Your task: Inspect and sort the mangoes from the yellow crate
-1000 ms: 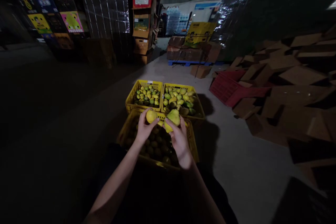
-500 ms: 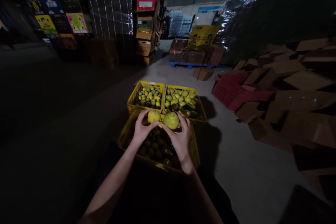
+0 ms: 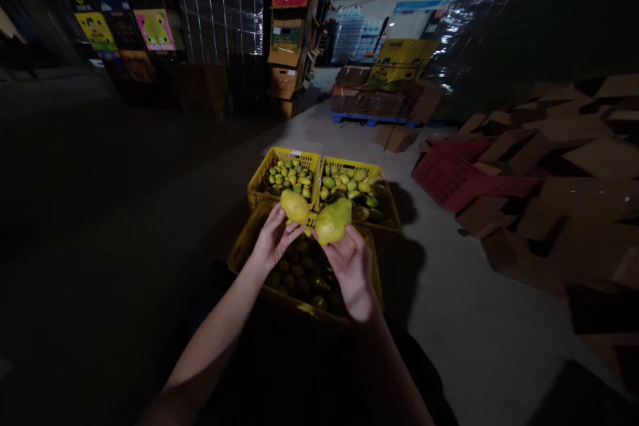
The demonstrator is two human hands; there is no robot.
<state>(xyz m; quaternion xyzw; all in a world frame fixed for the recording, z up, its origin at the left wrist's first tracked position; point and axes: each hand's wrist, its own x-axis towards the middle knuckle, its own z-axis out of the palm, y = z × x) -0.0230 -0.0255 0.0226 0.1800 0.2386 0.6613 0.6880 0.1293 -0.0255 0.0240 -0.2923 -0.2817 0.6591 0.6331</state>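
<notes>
My left hand (image 3: 272, 237) is closed on a yellow lemon (image 3: 294, 207), held by its fingertips. In my right hand (image 3: 351, 265) is a larger, greenish-yellow lemon (image 3: 333, 220), with the fingers beneath and behind it. Both fruits are close together above the near yellow crate (image 3: 242, 243), whose shaded inside holds many lemons (image 3: 302, 286). Beyond it, side by side, stand a left yellow crate (image 3: 255, 196) with small green and yellow lemons (image 3: 289, 176) and a right yellow crate (image 3: 392, 210) with larger ones (image 3: 352, 185).
A red crate (image 3: 449, 176) lies tilted at the right against a heap of flattened cardboard boxes (image 3: 574, 226). Behind, a blue pallet (image 3: 372, 121) bears cartons and a yellow box (image 3: 402, 60). Stacked fruit cartons (image 3: 287, 36) rise at the back, and wrapped stacks flank them.
Both lemons have been turned in my fingers, from end-on to showing their sides. They are raised slightly. The view has shifted a little to the left and down.
</notes>
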